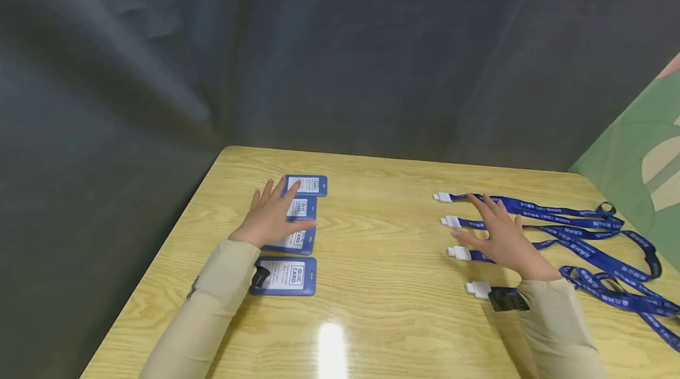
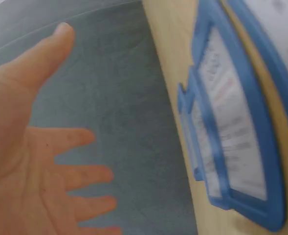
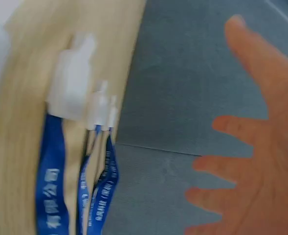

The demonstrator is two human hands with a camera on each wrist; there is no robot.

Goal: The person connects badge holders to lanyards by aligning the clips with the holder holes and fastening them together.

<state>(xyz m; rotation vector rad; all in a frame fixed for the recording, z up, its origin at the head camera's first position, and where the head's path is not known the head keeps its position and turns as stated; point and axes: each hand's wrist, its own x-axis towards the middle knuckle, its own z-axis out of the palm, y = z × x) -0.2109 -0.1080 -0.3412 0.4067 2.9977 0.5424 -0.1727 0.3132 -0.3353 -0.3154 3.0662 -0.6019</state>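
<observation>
1. Left hand (image 1: 267,218), fingers spread, empty, hovers over four blue card holders (image 1: 304,243) on the table (image 1: 377,261)
2. Right hand (image 1: 504,241), also spread and empty, hovers over four blue lanyards (image 1: 589,252)
3. Their loops seem to overlap

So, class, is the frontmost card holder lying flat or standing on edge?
Flat: the head view shows the frontmost card holder printed side up on the table.

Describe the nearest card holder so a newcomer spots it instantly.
On the wooden table, at left in the head view, lie four blue card holders in a column. The nearest card holder alone has no part of the left hand across it.
</observation>
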